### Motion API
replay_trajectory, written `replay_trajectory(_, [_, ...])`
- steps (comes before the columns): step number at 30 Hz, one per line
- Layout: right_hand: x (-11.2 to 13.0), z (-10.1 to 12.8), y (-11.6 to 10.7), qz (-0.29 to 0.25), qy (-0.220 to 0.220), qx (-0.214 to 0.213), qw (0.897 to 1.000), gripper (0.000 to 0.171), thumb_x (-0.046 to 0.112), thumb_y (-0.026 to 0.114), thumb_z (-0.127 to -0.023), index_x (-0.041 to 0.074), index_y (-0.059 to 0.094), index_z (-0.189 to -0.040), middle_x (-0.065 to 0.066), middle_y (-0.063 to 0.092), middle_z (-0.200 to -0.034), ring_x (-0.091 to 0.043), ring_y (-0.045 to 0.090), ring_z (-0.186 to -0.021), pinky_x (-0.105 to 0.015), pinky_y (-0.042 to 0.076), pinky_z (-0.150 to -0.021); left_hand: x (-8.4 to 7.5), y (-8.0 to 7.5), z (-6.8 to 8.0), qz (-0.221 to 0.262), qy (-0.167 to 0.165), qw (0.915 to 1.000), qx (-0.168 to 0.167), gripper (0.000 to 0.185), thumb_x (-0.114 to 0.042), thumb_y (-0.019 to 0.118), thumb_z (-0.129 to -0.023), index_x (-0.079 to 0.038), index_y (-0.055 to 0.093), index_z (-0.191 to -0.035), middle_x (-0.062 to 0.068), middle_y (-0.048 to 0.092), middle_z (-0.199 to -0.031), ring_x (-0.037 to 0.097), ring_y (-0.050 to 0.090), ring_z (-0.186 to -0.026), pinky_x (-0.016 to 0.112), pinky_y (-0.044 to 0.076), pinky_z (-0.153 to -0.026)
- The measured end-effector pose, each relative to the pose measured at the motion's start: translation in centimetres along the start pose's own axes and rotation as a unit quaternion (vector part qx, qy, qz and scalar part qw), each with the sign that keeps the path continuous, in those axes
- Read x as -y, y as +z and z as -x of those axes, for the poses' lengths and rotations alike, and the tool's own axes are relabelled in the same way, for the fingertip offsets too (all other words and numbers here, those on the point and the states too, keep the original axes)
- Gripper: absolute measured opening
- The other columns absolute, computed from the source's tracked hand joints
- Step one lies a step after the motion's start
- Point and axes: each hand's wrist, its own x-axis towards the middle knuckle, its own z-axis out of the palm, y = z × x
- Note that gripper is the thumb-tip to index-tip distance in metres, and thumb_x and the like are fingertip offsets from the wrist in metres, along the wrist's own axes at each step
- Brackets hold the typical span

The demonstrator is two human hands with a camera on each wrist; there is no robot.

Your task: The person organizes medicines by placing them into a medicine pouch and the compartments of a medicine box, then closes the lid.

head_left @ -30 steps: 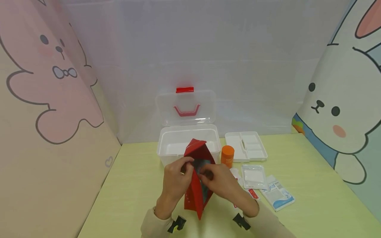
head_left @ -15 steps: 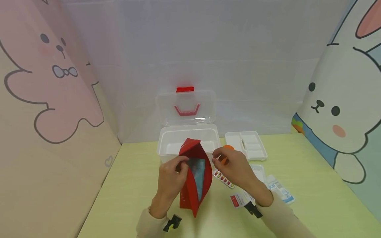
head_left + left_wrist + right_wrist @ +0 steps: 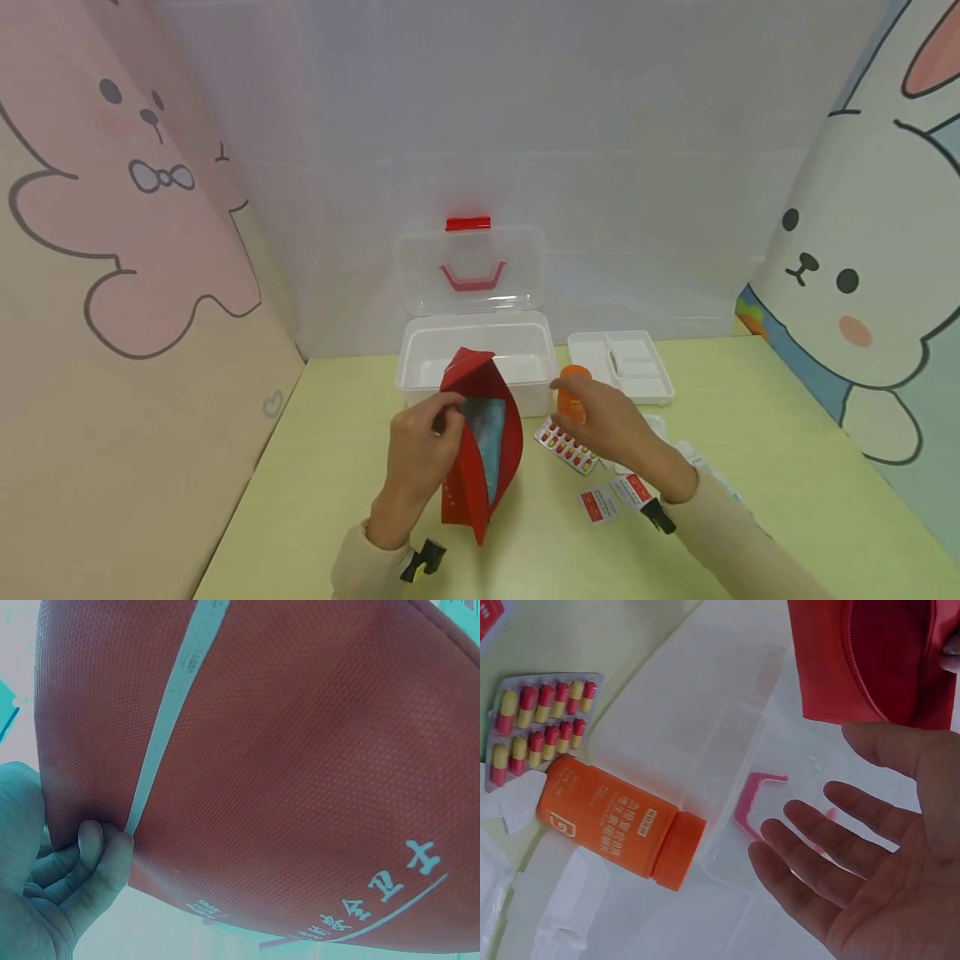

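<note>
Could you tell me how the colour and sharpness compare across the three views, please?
Head view: soft even light, natural colour, walls bowed at the edges. Left wrist view: teal cast, the red pouch fills the frame, weave sharp. Right wrist view: pale, washed-out; orange bottle crisp, right hand slightly soft.

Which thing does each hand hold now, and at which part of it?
The left hand holds the red pouch; its grip is on the left edge of the open mouth. The right hand is open and holds nothing, near the orange bottle.
</note>
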Motion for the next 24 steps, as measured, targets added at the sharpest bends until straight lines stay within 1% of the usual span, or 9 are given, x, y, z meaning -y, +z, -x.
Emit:
replay_trajectory(3, [-0.4,0.2,1.0,0.020,0.011,0.039,0.999,0.046,0.024,0.075,-0.084,0.010,0.061,-0.127,-0.010,0.067,-0.125,-0.028,0.067,-0.103,-0.046,0.055,-0.088,0.1,0.0,0.1,-0.004,-0.001,1.0000,0.000,0.015,0.006,0.061,-0.080,-0.003,0.072,-0.086,0.004,0.069,-0.072,0.007,0.054,-0.056,0.015,0.047,-0.053])
replay_trajectory(7, [-0.8,0.3,2.4,0.027,0.034,0.085,0.995,0.050,0.023,0.077,-0.083,0.010,0.061,-0.128,-0.011,0.066,-0.126,-0.029,0.066,-0.106,-0.047,0.054,-0.088,0.2,0.0,0.2,-0.005,-0.004,1.0000,0.001,0.015,0.006,0.061,-0.080,-0.003,0.072,-0.086,0.004,0.069,-0.073,0.007,0.055,-0.057,0.016,0.048,-0.053])
replay_trajectory(9, [-1.1,0.3,3.1,0.030,0.049,0.104,0.993,0.051,0.022,0.078,-0.082,0.011,0.061,-0.129,-0.011,0.067,-0.122,-0.028,0.066,-0.100,-0.046,0.055,-0.085,0.3,-0.1,0.3,-0.005,-0.006,1.0000,0.002,0.015,0.006,0.061,-0.080,-0.002,0.072,-0.087,0.005,0.069,-0.073,0.007,0.054,-0.057,0.016,0.048,-0.053])
replay_trajectory(13, [-1.5,0.5,4.4,0.036,0.068,0.135,0.988,0.054,0.022,0.079,-0.080,0.012,0.060,-0.129,-0.011,0.068,-0.118,-0.026,0.064,-0.095,-0.046,0.054,-0.082,0.2,-0.1,0.4,-0.007,-0.010,0.9999,0.004,0.014,0.005,0.062,-0.081,-0.001,0.072,-0.087,0.005,0.070,-0.073,0.007,0.054,-0.057,0.017,0.048,-0.053])
replay_trajectory(17, [-2.0,0.6,5.4,0.044,0.066,0.146,0.986,0.055,0.021,0.081,-0.078,0.010,0.060,-0.128,-0.010,0.069,-0.105,-0.024,0.062,-0.084,-0.045,0.054,-0.074,0.2,-0.1,0.4,-0.008,-0.008,0.9999,0.003,0.014,0.005,0.062,-0.080,-0.001,0.072,-0.087,0.005,0.069,-0.073,0.007,0.053,-0.056,0.017,0.048,-0.052])
replay_trajectory(21, [-2.6,0.6,6.2,0.062,0.054,0.137,0.987,0.054,0.018,0.082,-0.076,0.008,0.062,-0.125,-0.009,0.068,-0.095,-0.024,0.061,-0.075,-0.043,0.052,-0.066,0.2,-0.1,0.4,-0.008,-0.004,1.0000,0.001,0.014,0.006,0.062,-0.080,-0.001,0.072,-0.087,0.004,0.069,-0.072,0.007,0.054,-0.056,0.016,0.048,-0.052])
replay_trajectory(24, [-2.9,0.6,6.7,0.069,0.050,0.133,0.987,0.052,0.016,0.082,-0.074,0.007,0.062,-0.122,-0.009,0.068,-0.091,-0.024,0.062,-0.073,-0.044,0.052,-0.063,0.2,-0.1,0.5,-0.007,-0.005,1.0000,0.001,0.014,0.005,0.062,-0.080,-0.001,0.072,-0.087,0.004,0.069,-0.072,0.006,0.054,-0.056,0.016,0.048,-0.053])
